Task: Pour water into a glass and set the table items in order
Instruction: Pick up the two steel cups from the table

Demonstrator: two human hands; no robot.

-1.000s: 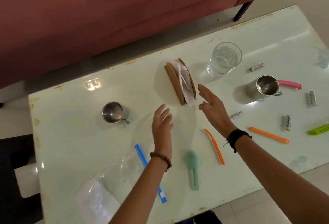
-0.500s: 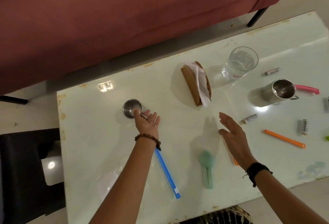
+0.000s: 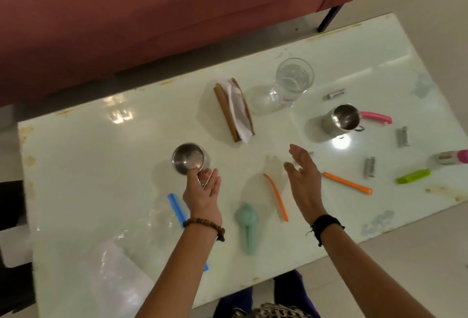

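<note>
Left hand (image 3: 202, 195) has closed in, fingers (image 3: 193, 174) touching upright steel cup (image 3: 188, 158).

Pink-capped bottle (image 3: 455, 157) cut off right

A single head-worn wide-angle camera looks steeply down from above the near long edge of the counter (image 3: 76, 166), facing toward the red sofa (image 3: 152, 14) beyond its far edge. It sits close enough that both forearms run up from the bottom edge, and nearly the whole counter fits in view, tilted slightly.
</note>
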